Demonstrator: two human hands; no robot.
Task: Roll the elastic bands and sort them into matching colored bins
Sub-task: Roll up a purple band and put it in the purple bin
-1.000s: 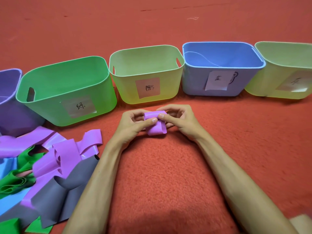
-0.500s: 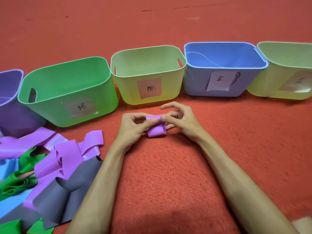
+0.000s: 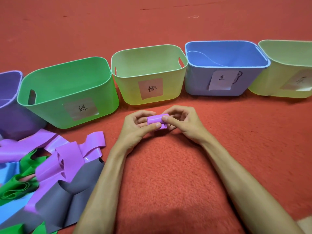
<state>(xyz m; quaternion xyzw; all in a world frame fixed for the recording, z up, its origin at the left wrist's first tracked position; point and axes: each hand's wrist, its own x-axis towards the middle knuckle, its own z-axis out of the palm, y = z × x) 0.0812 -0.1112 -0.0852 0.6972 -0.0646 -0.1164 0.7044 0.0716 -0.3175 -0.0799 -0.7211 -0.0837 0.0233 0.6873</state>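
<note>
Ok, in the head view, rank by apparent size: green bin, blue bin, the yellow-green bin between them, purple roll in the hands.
Largest: green bin, though it looks nearer the camera.
Next: blue bin and yellow-green bin, too alike to rank.
Smallest: purple roll.

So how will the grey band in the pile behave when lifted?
Likely floppy: the grey band lies in soft folds. Probably light, since it looks thin. The purple bands lying on it may drag along.
</note>
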